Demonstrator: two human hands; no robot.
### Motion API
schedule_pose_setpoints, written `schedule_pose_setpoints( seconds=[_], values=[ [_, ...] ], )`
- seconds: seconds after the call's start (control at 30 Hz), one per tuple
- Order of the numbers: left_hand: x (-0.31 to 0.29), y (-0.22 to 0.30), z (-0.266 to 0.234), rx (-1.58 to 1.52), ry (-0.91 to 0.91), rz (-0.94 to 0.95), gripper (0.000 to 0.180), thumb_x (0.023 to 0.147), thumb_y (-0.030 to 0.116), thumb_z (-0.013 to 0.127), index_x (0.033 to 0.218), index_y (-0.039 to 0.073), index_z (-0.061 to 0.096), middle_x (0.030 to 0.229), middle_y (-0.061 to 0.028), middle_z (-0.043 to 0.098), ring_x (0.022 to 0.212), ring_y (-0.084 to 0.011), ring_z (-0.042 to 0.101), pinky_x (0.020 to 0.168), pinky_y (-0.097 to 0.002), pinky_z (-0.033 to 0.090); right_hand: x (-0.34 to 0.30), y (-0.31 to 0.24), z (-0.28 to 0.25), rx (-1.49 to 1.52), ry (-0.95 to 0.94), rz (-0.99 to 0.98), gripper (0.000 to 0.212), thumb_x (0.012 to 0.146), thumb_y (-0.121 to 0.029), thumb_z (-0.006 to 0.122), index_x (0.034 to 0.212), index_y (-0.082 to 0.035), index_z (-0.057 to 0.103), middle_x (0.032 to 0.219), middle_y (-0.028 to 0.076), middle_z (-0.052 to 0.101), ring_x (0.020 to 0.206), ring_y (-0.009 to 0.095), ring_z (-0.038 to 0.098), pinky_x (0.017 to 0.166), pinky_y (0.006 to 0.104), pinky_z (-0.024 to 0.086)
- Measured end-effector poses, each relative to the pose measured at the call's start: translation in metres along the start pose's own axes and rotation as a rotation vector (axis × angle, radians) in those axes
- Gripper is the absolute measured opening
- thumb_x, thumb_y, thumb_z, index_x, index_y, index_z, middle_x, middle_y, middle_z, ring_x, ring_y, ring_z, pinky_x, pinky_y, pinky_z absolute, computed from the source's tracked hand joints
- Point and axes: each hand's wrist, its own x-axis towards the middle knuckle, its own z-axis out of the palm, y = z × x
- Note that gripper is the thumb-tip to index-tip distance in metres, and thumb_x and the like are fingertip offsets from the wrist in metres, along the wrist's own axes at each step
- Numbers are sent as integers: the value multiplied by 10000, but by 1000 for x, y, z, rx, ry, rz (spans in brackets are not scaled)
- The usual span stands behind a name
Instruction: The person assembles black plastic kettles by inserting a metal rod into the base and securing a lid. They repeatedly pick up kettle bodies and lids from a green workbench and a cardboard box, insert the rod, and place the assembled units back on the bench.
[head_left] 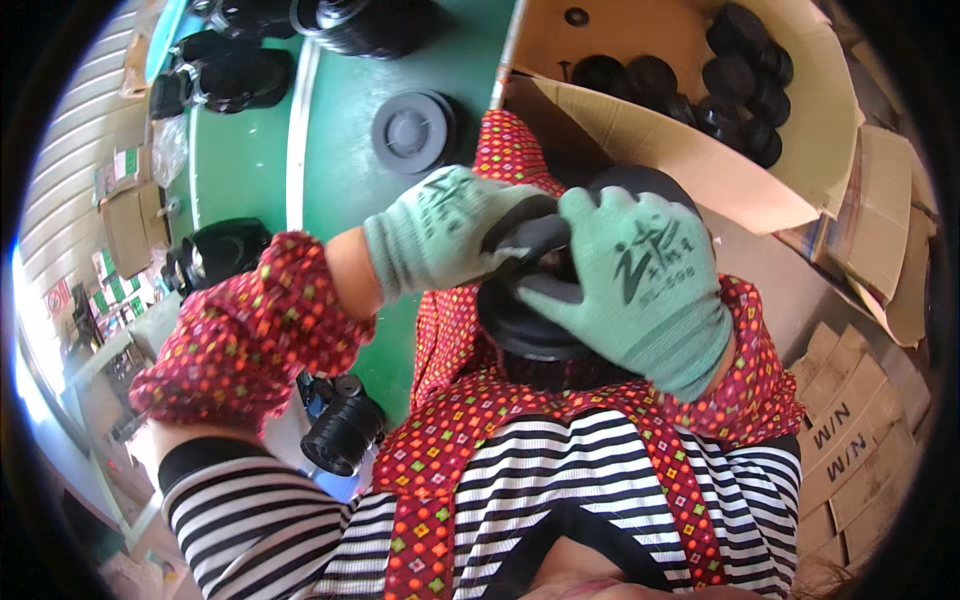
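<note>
A black round part (530, 325) with a wide rim rests in my lap, tilted a little toward me. My right hand (645, 270), in a light green glove with a dark palm, curls over its upper side, thumb against it. From the left, my left hand (455, 225), gloved the same way, reaches the top of the part with fingers bent and pressed together. The fingertips of both hands meet there. Whatever sits between the left fingers is hidden by the dark glove coating. Beyond my left hand, a dark grey ribbed disc (412, 135) lies on the green surface.
An open cardboard box (660, 130) at the far right holds several black round parts (735, 75). Flattened cartons (850, 430) lie at the right. Black ribbed cylinders (343, 430) stand by my left elbow. More black parts (240, 75) sit at the far left.
</note>
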Motion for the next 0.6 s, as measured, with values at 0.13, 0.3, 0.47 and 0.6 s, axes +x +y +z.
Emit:
schedule_pose_setpoints(
  seconds=[0.13, 0.3, 0.47, 0.6],
  values=[
    [-8, 18, -5, 110, 77, -61, 515, 876, 61, 710, 1379, 3, 620, 1051, -244, 734, 954, -393, 727, 866, -438, 568, -7, 5, -3, 69, 247, -152, 592, 786, -417, 837, 1224, -68, 645, 1161, 161, 635, 1121, 348, 600, 975, 483, 476],
    [-81, -17, 32, -96, 674, -193, 393, 1003, 53, 675, 1383, -36, 634, 1160, -185, 758, 1060, -159, 696, 942, -331, 553, -44, 12, 4, 225, 362, -336, 795, 734, -314, 851, 1456, -87, 609, 1517, 203, 528, 1412, 442, 447, 1211, 597, 307],
    [-171, -87, 118, 175, 991, -585, 384, 977, 254, 726, 1310, 66, 695, 1137, -199, 752, 1026, -396, 731, 870, -429, 587, -54, 12, 45, 532, 249, -371, 731, 694, -408, 923, 1285, -45, 693, 1300, 181, 663, 1229, 416, 601, 1112, 529, 439],
    [-204, -115, 193, 195, 917, -768, 516, 964, 264, 727, 1435, 99, 595, 1173, -172, 720, 1035, -389, 713, 868, -444, 578, -43, 7, 45, 542, 340, -377, 553, 728, -338, 902, 1151, -22, 739, 1150, 156, 717, 1106, 397, 652, 1038, 493, 491]
  ],
)
